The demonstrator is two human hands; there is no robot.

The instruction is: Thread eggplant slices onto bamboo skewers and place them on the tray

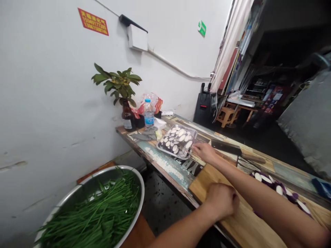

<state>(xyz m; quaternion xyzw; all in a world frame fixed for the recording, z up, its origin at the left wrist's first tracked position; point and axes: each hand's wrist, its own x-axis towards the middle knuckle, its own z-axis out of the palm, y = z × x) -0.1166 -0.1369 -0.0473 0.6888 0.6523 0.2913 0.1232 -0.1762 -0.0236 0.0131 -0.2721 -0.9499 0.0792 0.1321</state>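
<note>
head | right hand point(204, 152) extended at tray point(169, 152), fingers pinched | left hand point(221, 200) fisted over board point(248, 222)

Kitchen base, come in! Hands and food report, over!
Right hand at tray of white slices, grip unclear. Left hand curled over cutting board. Knife on table nearby.

From my head, the camera is looking forward and somewhat down, showing my left hand point(222, 201) close below, my right hand point(204, 152) a little farther, the table point(165, 165) extending beyond them, the white wall point(51, 86) ahead and leftward, and the dark room point(276, 48) far at right.
</note>
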